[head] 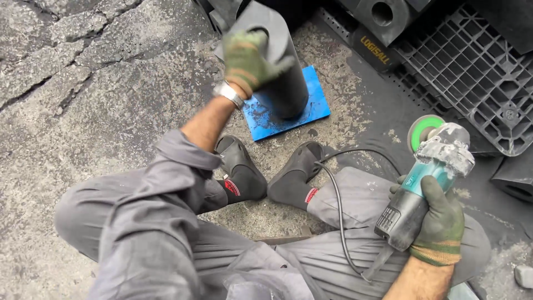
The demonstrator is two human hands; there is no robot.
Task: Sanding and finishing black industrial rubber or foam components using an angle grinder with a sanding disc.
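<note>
The dark cylindrical block (286, 78) stood on a blue plate (311, 114) at the far centre of the cracked concrete floor (83, 83), its long axis leaning slightly off upright. The left hand (247, 61), gloved and blurred, was clenched over its top rim. The right hand (441, 225), near right and well apart from the block, gripped a teal angle grinder (425, 183), disc pointing far. Black plastic pallets (477, 72) crowded the far right.
</note>
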